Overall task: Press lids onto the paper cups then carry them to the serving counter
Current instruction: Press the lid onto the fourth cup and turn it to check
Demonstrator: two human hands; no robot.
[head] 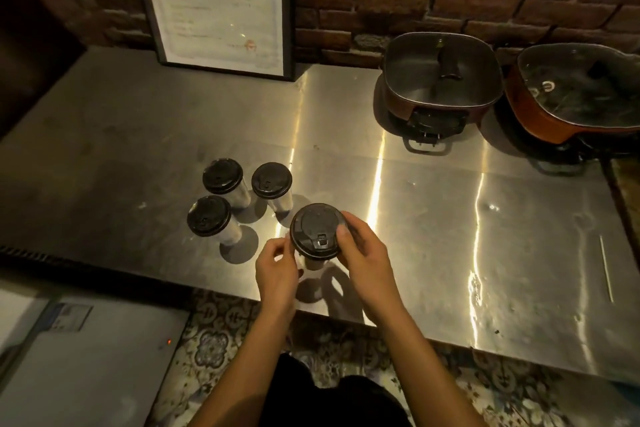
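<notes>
Three white paper cups with black lids stand in a cluster on the steel counter (433, 236): one at the back left (222, 176), one at the back right (271, 181), one in front (209, 216). A fourth cup (313, 262) sits nearer me, with a black lid (318, 230) on top. My right hand (363, 253) grips the lid's right rim, thumb on its top. My left hand (277, 267) is at the cup's left side, fingers curled against the rim and wall.
Two electric hot pots sit at the back right, a square one (443, 80) and a red one with a glass lid (581, 97). A framed certificate (218, 3) leans on the brick wall. A white straw (606, 269) lies far right. A white appliance (86, 357) stands lower left.
</notes>
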